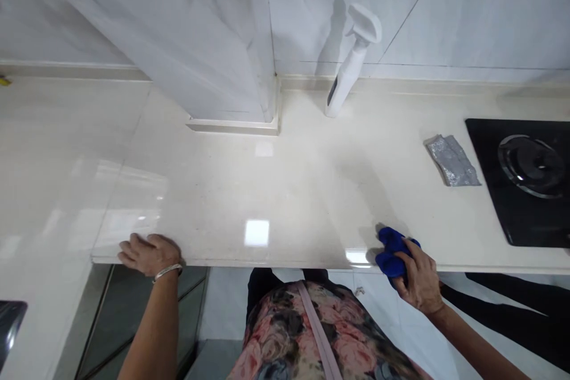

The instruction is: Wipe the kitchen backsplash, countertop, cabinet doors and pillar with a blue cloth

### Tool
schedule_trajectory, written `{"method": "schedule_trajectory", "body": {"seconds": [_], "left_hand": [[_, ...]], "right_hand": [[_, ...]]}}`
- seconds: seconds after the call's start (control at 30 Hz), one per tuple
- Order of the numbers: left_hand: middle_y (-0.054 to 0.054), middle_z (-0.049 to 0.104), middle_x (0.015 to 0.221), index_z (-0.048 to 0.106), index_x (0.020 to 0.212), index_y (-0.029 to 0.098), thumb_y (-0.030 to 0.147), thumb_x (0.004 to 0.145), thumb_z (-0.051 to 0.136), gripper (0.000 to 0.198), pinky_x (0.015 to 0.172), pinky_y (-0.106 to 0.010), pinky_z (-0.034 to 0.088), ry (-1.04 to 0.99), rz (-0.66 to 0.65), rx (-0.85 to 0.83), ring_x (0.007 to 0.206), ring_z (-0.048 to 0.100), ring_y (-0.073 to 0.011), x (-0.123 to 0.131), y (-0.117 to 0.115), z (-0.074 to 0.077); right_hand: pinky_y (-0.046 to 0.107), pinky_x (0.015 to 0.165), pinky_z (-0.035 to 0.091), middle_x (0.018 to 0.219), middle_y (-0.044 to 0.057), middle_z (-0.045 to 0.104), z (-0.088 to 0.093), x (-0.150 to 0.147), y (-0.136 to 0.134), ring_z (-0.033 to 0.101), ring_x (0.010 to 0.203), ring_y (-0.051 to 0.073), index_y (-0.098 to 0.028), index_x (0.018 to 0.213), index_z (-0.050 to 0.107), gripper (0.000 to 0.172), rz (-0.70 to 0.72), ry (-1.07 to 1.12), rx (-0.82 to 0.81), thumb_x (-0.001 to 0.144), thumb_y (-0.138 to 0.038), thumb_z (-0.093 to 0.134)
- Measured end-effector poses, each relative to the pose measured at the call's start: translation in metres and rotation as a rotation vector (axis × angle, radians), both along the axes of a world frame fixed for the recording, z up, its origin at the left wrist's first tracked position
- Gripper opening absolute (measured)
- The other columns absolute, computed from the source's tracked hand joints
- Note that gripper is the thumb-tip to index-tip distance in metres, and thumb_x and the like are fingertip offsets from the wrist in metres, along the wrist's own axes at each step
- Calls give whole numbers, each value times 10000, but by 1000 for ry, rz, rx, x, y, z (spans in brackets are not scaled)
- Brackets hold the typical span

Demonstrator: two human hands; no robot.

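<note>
My right hand [418, 279] grips a crumpled blue cloth [389, 252] against the front edge of the glossy cream countertop [267, 190]. My left hand [149, 253], with a metal bangle on the wrist, rests flat on the counter's front left corner, fingers curled over the edge, holding nothing. A white spray bottle [351, 65] stands upright at the back against the wall, well beyond both hands.
A grey folded cloth [452, 160] lies on the counter to the right, beside a black glass hob [525, 181] with a round burner. A white column [222, 59] juts onto the counter at the back. Dark cabinet fronts [111, 320] sit below the left corner.
</note>
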State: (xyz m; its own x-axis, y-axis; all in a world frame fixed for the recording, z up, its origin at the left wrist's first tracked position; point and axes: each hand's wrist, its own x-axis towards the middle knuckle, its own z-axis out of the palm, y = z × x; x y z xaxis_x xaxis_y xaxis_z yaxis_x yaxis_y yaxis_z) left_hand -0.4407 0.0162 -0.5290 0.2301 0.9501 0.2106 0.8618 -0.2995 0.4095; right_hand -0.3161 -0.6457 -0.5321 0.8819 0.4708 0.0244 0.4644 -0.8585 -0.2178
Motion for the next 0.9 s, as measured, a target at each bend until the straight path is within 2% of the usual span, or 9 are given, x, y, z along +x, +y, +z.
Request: {"method": "schedule_trajectory", "body": {"seconds": [0.07,0.17,0.4,0.53,0.6,0.63,0.73,0.8,0.9], "left_hand": [[-291,388,1593,459,1468,-54,317,1005,375,599,1314,-574,152,-44,38,6,1531,299,-409,0,0,-4],[-309,371,1606,469,1475,-54,338,973,410,640,1322,-562,151,-111,56,-2,1560,275,-390,-4,0,-9],[-286,342,1634,494,1477,-6,431,969,423,674,1329,-590,69,-304,17,-52,1593,222,-345,-18,-1,-19],[-229,373,1641,528,1458,46,472,978,455,646,1346,-540,54,-536,-18,-191,1620,139,-292,-32,-8,-14],[-216,494,1563,516,1456,81,469,991,442,610,1340,-493,180,-789,-9,-326,1594,246,-250,-51,-11,-7],[-221,589,1465,504,1447,92,476,996,415,599,1311,-490,274,-896,23,-385,1518,404,-249,-65,-11,-4],[-145,776,955,551,1308,136,544,940,495,552,1172,-585,451,-1090,199,-607,1032,732,-270,-120,-8,-6],[-105,753,782,608,1180,146,601,861,610,556,1132,-658,451,-1068,300,-710,857,730,-278,-161,-4,-16],[-104,766,868,629,1166,168,674,780,659,637,1177,-653,415,-986,437,-845,940,724,-285,-212,0,-36]], "right_hand": [[626,1048,436,1547,231,469,2,-6,8,469,1417,432,-175,1212,584,432,21,-98,2,837,-389,559],[638,1022,418,1611,277,371,1,-15,53,443,1419,484,-165,1229,542,492,112,-160,-1,786,-370,603],[636,1095,357,1720,248,140,3,-39,211,360,1483,481,-179,1280,513,595,412,-52,59,735,-375,649],[643,1136,302,1736,242,47,5,-61,307,311,1506,478,-169,1305,497,634,515,-42,73,719,-352,656],[651,1147,276,1736,248,13,7,-75,357,275,1517,481,-161,1313,487,662,551,-46,79,698,-331,661],[653,1153,262,1735,251,2,7,-82,381,256,1524,482,-157,1317,483,673,571,-47,82,691,-323,665],[645,1176,219,1732,262,-10,9,-102,451,210,1543,472,-150,1331,475,685,636,-24,76,700,-312,687],[633,1191,188,1731,265,6,10,-114,497,186,1554,460,-155,1348,473,684,689,1,69,730,-332,707],[615,1210,143,1722,277,81,9,-131,565,143,1573,443,-152,1383,475,685,782,33,75,789,-388,719]]}}
